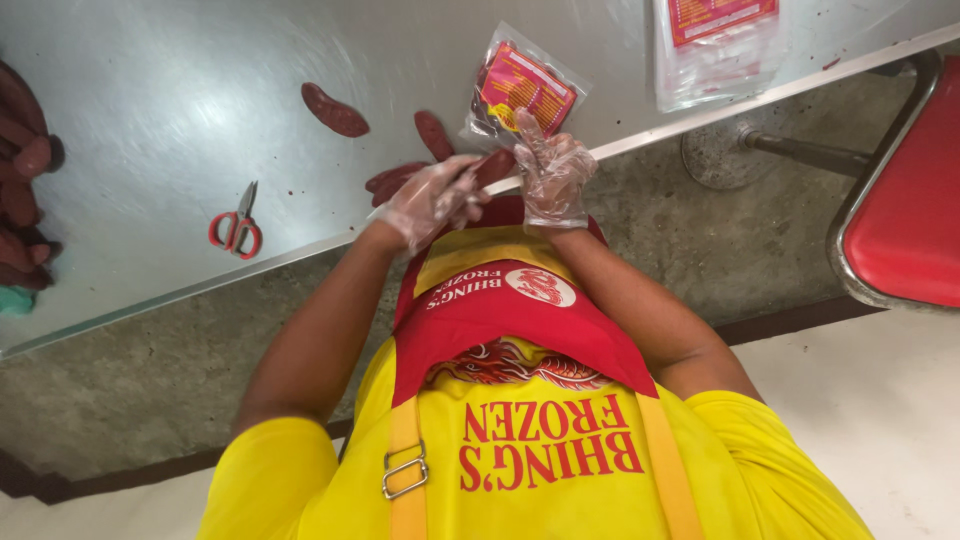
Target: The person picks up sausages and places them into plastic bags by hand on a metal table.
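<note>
Both my hands wear thin clear gloves and meet at the near edge of a steel table (180,90). My left hand (430,200) grips a dark red sausage (495,166) whose end points toward a clear plastic packet (522,90) with a red and yellow label. My right hand (551,176) holds the packet's near end, one finger raised against it. Two more sausages (392,180) lie just under my left hand. My yellow shirt and red apron (500,320) fill the lower view.
Loose sausages (335,110) (433,133) lie on the table beyond my hands. Red-handled scissors (237,228) sit to the left near the edge. A pile of sausages (25,180) is at far left, another labelled packet (715,45) at top right, a red stool (905,200) at right.
</note>
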